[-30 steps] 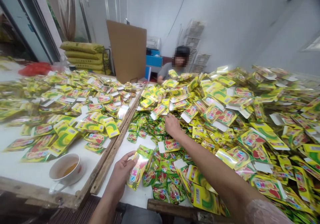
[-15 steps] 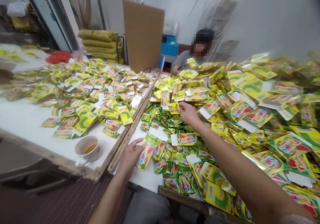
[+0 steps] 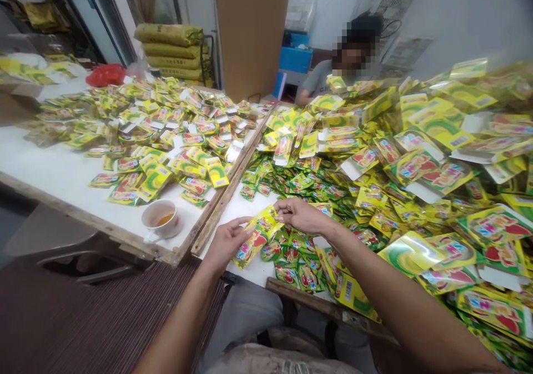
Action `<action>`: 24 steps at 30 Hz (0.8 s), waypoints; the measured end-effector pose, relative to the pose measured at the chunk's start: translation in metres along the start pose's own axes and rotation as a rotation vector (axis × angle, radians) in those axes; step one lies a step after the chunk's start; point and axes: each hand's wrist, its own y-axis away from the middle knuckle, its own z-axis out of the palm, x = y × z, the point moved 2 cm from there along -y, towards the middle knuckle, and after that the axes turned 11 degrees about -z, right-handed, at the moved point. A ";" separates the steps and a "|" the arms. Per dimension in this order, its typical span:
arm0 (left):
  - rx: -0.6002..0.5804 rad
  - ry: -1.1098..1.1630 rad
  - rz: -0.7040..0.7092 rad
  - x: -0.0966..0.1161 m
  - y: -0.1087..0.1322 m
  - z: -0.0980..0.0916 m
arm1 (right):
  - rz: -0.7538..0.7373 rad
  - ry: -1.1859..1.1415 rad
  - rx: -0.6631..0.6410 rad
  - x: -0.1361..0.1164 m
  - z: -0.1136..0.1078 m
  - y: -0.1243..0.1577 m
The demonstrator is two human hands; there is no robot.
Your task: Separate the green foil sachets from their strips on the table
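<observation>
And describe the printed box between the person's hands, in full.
The box is flat-looking, slim and yellow-green, apparently thin glossy card, printed with red fruit and colourful lettering. It slants over the white tabletop, near end toward the lower left. The left hand grips its left edge; the right hand meets its far end, hiding whether that end is open.

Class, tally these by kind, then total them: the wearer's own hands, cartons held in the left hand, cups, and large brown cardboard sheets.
Hands: 2 (left hand, right hand)
Held carton: 1
Cup: 1
Cardboard sheet: 1
Total: 5
</observation>
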 end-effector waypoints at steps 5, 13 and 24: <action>-0.034 0.026 0.015 -0.007 -0.001 0.002 | -0.005 0.245 0.002 -0.012 0.000 0.008; -0.053 -0.031 0.042 -0.006 -0.002 0.003 | -0.019 0.334 0.069 -0.019 0.006 0.012; 0.005 0.059 0.023 -0.007 -0.005 0.005 | 0.003 0.243 0.289 -0.017 0.027 0.015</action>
